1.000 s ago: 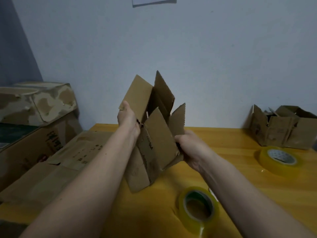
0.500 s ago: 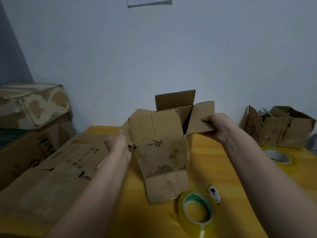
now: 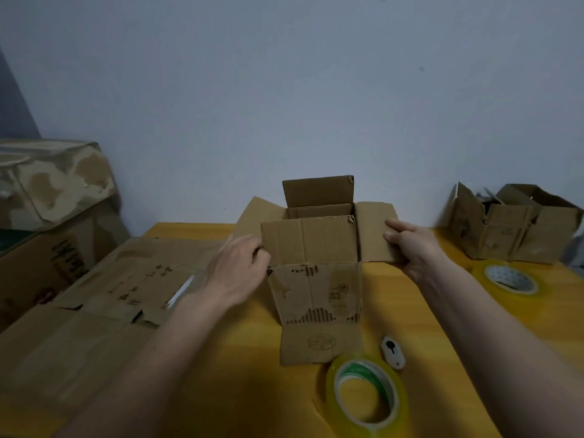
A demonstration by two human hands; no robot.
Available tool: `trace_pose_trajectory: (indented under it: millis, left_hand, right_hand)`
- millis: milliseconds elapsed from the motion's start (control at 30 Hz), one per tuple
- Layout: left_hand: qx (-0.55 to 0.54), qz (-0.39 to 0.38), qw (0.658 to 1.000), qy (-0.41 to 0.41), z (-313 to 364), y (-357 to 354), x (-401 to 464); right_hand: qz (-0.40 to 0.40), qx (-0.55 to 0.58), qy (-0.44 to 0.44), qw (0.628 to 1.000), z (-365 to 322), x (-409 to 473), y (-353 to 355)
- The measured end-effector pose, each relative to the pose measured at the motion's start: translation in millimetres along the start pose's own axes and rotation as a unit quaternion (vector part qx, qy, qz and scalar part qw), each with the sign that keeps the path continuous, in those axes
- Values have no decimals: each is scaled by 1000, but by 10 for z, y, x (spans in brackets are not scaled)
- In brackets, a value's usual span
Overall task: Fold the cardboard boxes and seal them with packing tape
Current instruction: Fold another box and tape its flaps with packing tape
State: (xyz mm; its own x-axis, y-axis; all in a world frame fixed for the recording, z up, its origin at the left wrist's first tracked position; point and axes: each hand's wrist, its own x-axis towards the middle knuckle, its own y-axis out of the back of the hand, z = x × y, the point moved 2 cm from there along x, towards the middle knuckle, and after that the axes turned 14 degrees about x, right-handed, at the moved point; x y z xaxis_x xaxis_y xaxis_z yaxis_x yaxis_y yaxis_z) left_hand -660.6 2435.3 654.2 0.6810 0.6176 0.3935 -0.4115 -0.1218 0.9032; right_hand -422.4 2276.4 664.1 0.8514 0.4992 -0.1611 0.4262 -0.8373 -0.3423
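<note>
1. Left hand [image 3: 235,270] grips the box [image 3: 314,279] at its left flap; right hand [image 3: 410,245] pinches the right flap [image 3: 374,232].
2. Box upright on tabletop [image 3: 426,311], flaps open (a second ago it was tilted, held aloft).
3. Step: folding flaps; next needs tape [image 3: 366,393].

Box: brown cardboard box [image 3: 316,289] stood upright at the table's middle, top flaps open.
Tape: yellowish packing tape roll [image 3: 366,392] lay flat just before it; second roll [image 3: 508,277] lay far right.
</note>
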Motion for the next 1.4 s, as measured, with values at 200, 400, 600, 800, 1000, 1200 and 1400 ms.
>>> trace_pose_trajectory:
  millis: [200, 400, 600, 800, 1000, 1200, 1400]
  left_hand:
    - [41, -72, 993, 85, 173, -137, 26]
    - [156, 0, 987, 34, 179, -194, -65]
    - [214, -74, 974, 29, 247, -215, 37]
    - [280, -99, 955, 6, 255, -222, 138]
    - [192, -158, 968, -13, 199, -299, 127]
    - [205, -184, 961, 16, 280, -282, 147]
    - [225, -184, 957, -1, 263, -272, 156]
  right_hand:
    - [21, 27, -38, 999, 197, 21, 69]
    - [-7, 22, -48, 999, 200, -29, 162]
    - [3, -328, 161, 931, 200, -25, 118]
    - [-168, -665, 286, 669, 201, -260, -125]
    - [-238, -598, 149, 750, 173, -23, -254]
    - [-188, -491, 189, 830, 127, 337, -582]
    - [-166, -528, 267, 789, 2, 589, -1024]
